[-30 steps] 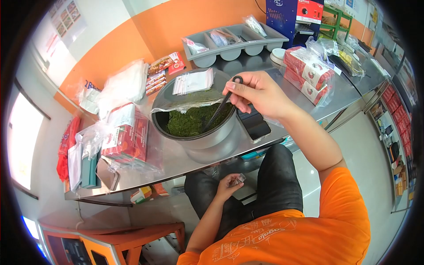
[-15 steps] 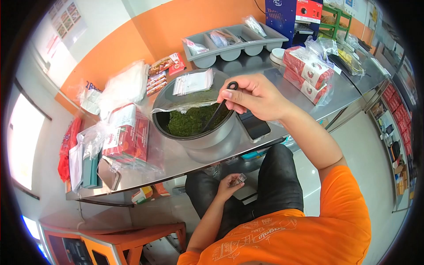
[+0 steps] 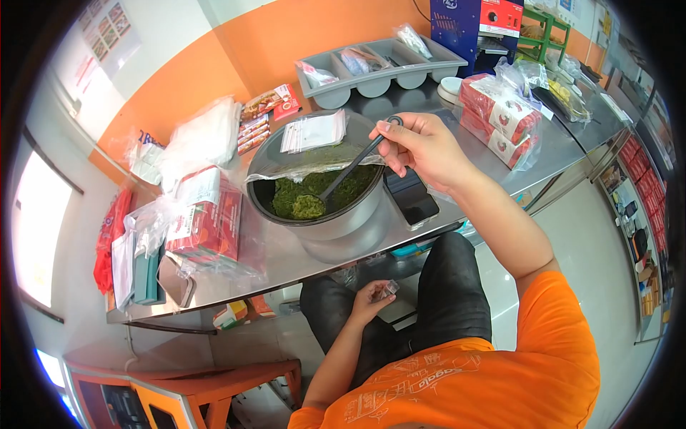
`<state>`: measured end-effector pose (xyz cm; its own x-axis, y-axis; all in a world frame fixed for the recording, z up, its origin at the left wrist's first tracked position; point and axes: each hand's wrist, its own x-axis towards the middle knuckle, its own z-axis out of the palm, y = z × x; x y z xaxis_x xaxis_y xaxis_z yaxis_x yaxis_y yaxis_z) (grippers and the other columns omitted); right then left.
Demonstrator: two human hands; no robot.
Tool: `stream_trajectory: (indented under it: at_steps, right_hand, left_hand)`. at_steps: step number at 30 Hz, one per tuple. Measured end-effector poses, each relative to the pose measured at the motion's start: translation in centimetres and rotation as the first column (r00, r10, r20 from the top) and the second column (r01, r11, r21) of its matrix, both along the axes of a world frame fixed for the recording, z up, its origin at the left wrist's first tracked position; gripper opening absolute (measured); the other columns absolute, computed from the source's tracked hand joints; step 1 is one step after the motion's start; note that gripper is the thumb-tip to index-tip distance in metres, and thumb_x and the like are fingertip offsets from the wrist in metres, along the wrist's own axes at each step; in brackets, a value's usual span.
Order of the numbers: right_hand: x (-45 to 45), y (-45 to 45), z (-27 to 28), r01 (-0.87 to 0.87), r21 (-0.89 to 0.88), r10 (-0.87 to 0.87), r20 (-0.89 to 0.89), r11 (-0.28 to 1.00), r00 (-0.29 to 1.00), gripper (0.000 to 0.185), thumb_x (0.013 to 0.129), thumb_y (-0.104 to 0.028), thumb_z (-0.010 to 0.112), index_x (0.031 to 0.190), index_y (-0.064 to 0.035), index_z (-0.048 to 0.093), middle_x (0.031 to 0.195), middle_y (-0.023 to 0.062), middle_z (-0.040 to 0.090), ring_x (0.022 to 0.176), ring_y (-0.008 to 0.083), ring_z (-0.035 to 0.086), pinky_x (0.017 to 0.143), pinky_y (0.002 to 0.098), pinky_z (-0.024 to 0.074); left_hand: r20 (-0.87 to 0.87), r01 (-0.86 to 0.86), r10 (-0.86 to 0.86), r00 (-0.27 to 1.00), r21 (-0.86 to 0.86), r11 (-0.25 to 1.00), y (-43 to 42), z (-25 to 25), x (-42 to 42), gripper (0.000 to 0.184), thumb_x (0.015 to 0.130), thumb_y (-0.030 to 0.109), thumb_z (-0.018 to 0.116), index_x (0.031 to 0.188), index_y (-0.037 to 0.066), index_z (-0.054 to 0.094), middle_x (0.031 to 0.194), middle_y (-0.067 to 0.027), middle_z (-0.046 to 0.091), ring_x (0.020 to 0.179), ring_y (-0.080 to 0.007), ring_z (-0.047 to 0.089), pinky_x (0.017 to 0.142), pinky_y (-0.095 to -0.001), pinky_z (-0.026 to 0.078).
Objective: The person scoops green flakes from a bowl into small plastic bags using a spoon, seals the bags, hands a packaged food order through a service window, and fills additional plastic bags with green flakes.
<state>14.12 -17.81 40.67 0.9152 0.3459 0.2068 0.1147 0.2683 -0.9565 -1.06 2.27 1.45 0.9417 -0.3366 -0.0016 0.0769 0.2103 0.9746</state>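
My right hand [image 3: 423, 149] pinches the upper end of a black spoon [image 3: 357, 164], which slants down into a wide grey pot [image 3: 321, 230]. The spoon's bowl carries a heap of moist green paste [image 3: 308, 206], lighter than the dark green mass [image 3: 350, 184] around it. Plastic film [image 3: 300, 171] covers the pot's far half, with a stack of small clear-and-white packets [image 3: 313, 134] lying on top. Low over my lap, my left hand [image 3: 367, 303] is closed around a small clear plastic container [image 3: 389, 287], whose contents I cannot make out.
On the steel table, a phone [image 3: 412, 203] lies right of the pot. Red plastic-wrapped boxes [image 3: 207, 222] stand to its left, and more red boxes [image 3: 500, 118] at the right. Behind are a grey compartment tray [image 3: 332, 94] and a blue-and-red machine [image 3: 457, 32].
My right hand has moved slightly right and tilted the spoon lower. Its bowl has come up out of the green mass with a heap on it. The left hand stays put.
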Motion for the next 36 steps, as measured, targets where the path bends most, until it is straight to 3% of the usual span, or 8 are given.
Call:
stream_trajectory:
  at_steps: [10,21,24,26,30,33,36]
  right_hand:
    - [0.4,-0.8,-1.5,0.097,0.034,-0.094,-0.068,0.995,0.993,0.026,0.102,-0.019,0.059,0.100,0.0058,0.065,0.080,0.0102,0.068,0.064,0.0169,0.068,0.060,0.0291,0.0572]
    - [-0.4,-0.5,-1.4,0.105,0.020,-0.102,-0.099,0.994,0.990,0.024,0.100,-0.017,0.060,0.099,0.0060,0.065,0.079,0.0108,0.068,0.063,0.0181,0.069,0.059,0.0293,0.0579]
    - [-0.4,-0.5,-1.7,0.103,0.034,-0.098,-0.126,0.994,0.987,0.024,0.100,-0.018,0.060,0.100,0.0054,0.065,0.080,0.0102,0.068,0.064,0.0177,0.069,0.059,0.0294,0.0578]
    - [-0.3,-0.6,-2.0,0.105,0.054,-0.096,-0.149,0.993,0.984,0.024,0.101,-0.018,0.059,0.101,0.0049,0.065,0.080,0.0093,0.068,0.065,0.0170,0.068,0.060,0.0293,0.0576]
    - [-0.3,-0.9,-2.3,0.121,0.106,-0.101,-0.180,0.987,0.979,0.024,0.102,-0.020,0.059,0.102,0.0036,0.064,0.079,0.0069,0.066,0.065,0.0151,0.067,0.062,0.0287,0.0567]
    - [0.1,-1.3,-2.5,0.105,0.134,-0.083,-0.161,0.985,0.983,0.023,0.103,-0.020,0.058,0.102,0.0023,0.064,0.079,0.0057,0.066,0.064,0.0143,0.065,0.062,0.0286,0.0556]
    - [0.3,-1.4,-2.5,0.096,0.151,-0.074,-0.146,0.984,0.987,0.022,0.103,-0.021,0.059,0.101,0.0010,0.064,0.079,0.0053,0.066,0.064,0.0140,0.065,0.061,0.0288,0.0545]
  left_hand:
    - [-0.014,0.012,-0.011,1.000,0.039,0.999,0.0,1.0,0.0,0.037,0.087,0.003,0.078,0.121,0.001,0.063,0.109,-0.0014,0.068,0.101,-0.0080,0.061,0.090,-0.0233,0.046]
    - [-0.001,0.005,-0.005,1.000,0.029,1.000,0.0,0.8,-0.1,0.036,0.087,0.002,0.077,0.121,0.001,0.063,0.107,-0.0016,0.068,0.100,-0.0085,0.062,0.089,-0.0238,0.047]
    - [-0.016,0.037,-0.036,0.999,0.042,0.998,0.1,1.2,-0.2,0.041,0.087,0.001,0.076,0.125,0.001,0.061,0.113,-0.0031,0.067,0.106,-0.0111,0.061,0.094,-0.0267,0.047]
    - [0.066,0.016,-0.027,0.997,0.166,0.986,0.4,2.5,-1.1,0.043,0.085,0.004,0.079,0.124,0.000,0.062,0.112,-0.0053,0.068,0.105,-0.0125,0.062,0.093,-0.0273,0.048]
    - [0.372,-0.027,-0.107,0.922,0.338,0.941,0.5,12.1,-3.7,0.051,0.076,0.011,0.086,0.120,0.001,0.064,0.108,-0.0106,0.069,0.101,-0.0183,0.065,0.092,-0.0302,0.050]
    - [0.476,0.000,-0.109,0.873,0.223,0.975,1.8,19.2,-5.3,0.058,0.068,0.015,0.091,0.117,-0.001,0.065,0.108,-0.0143,0.068,0.100,-0.0228,0.065,0.088,-0.0322,0.051]
    - [0.696,-0.137,-0.077,0.713,0.247,0.959,5.5,26.9,-5.1,0.062,0.063,0.018,0.093,0.114,-0.003,0.065,0.111,-0.0147,0.067,0.097,-0.0226,0.065,0.081,-0.0319,0.052]
